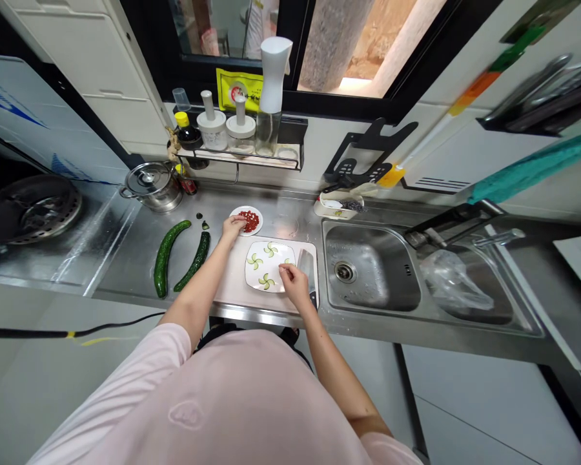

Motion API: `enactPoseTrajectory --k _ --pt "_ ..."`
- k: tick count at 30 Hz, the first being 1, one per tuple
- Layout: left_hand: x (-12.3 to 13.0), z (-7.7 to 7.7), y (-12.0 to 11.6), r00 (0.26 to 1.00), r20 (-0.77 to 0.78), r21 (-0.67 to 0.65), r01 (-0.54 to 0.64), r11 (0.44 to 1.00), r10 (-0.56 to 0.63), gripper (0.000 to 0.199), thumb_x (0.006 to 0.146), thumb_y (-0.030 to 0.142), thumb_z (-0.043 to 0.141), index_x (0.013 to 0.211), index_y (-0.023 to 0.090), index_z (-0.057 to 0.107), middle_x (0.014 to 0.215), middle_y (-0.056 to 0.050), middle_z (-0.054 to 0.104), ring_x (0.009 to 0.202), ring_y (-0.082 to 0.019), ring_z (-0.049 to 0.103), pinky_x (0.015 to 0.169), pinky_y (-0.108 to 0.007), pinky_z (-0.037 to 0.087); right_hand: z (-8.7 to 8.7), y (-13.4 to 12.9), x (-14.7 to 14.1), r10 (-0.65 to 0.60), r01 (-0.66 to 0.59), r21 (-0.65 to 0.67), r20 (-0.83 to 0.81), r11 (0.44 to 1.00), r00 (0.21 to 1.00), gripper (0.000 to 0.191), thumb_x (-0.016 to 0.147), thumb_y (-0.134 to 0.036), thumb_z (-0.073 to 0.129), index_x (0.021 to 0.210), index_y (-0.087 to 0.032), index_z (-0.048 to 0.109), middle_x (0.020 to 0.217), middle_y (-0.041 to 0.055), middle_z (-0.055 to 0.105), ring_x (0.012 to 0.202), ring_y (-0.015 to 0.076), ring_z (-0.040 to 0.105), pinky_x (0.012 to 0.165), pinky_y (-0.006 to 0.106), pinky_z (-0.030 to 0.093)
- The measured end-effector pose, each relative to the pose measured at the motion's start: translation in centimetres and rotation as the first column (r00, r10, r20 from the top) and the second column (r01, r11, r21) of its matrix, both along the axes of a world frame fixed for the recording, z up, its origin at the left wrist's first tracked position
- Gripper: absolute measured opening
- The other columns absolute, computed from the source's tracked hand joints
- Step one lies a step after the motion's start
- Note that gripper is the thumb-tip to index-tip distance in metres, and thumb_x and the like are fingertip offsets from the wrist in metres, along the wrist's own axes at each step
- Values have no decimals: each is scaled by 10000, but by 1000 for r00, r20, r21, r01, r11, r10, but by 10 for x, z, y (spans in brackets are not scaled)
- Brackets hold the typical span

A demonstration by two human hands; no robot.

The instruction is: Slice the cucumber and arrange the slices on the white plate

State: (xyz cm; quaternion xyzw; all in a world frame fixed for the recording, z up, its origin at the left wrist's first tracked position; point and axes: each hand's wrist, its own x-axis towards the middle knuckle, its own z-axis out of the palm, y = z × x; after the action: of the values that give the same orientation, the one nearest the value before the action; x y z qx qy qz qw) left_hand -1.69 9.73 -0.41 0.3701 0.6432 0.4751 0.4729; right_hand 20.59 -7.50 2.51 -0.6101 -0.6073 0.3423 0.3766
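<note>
My left hand (233,227) reaches to the rim of a small white plate (257,230), its fingertips pinched at the small red pieces (250,221) heaped there. Over the right side of a white square plate (254,279) is my right hand (295,283), thumb and fingers pressed together; whatever is between them is too small to make out. Thin green slices (266,281) lie on the square plate in pinwheel shapes, one partly behind my right hand. Beneath that plate is a pale cutting board (232,294). A broad-bladed knife (306,263) rests along the board's right side.
Left of the board lie a whole cucumber (163,261) and a cut cucumber (197,258), with small end pieces behind. A lidded steel pot (153,187) stands farther back. The sink (368,258) is at the right. A rack of seasonings (242,155) hangs above the counter.
</note>
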Motion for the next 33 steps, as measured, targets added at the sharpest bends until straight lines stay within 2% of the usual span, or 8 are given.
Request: enactPoseTrajectory --k 8,12,18,23,28,33 --pt "-10 -7 1 999 -30 -24 16 1000 -16 228 675 155 618 892 123 678 855 -67 702 763 -138 640 738 -263 511 -3 4 1 -16 16 13 2 1000 1000 324 836 -413 470 894 -174 681 668 27 605 614 150 515 584 253 398" --pt "-9 -7 1 999 -51 -53 2 999 -4 228 652 163 653 876 127 672 833 -62 698 732 -135 637 706 -253 513 -6 2 0 -8 9 3 -8 1000 1000 310 837 -400 474 892 -171 676 679 26 612 613 147 515 590 251 396" --pt "-7 -4 0 999 55 -64 3 998 1 282 649 178 666 924 113 673 760 -61 688 631 -113 609 602 -227 481 -5 8 1 0 0 9 3 1000 1000 319 839 -404 467 902 -170 675 672 21 606 596 142 501 588 248 391" --pt "5 9 -8 990 115 -41 91 995 -86 371 624 254 709 970 127 671 765 -60 688 634 -127 606 548 -217 443 1 24 0 7 -8 50 25 999 1000 312 845 -391 467 918 -167 672 671 19 602 603 141 507 606 248 390" --pt "19 20 -19 969 134 76 200 977 -208 355 650 303 696 954 140 615 800 -53 687 709 -140 625 605 -228 457 20 54 0 25 -35 85 113 996 993 301 849 -377 462 934 -175 668 728 35 627 678 163 541 655 257 402" --pt "27 28 -31 912 47 251 385 888 -408 336 672 299 684 945 160 546 741 -4 643 728 -119 613 687 -234 456 46 88 -4 113 -155 177 224 972 968 271 867 -314 457 1004 -183 650 844 44 626 751 161 541 714 261 402"
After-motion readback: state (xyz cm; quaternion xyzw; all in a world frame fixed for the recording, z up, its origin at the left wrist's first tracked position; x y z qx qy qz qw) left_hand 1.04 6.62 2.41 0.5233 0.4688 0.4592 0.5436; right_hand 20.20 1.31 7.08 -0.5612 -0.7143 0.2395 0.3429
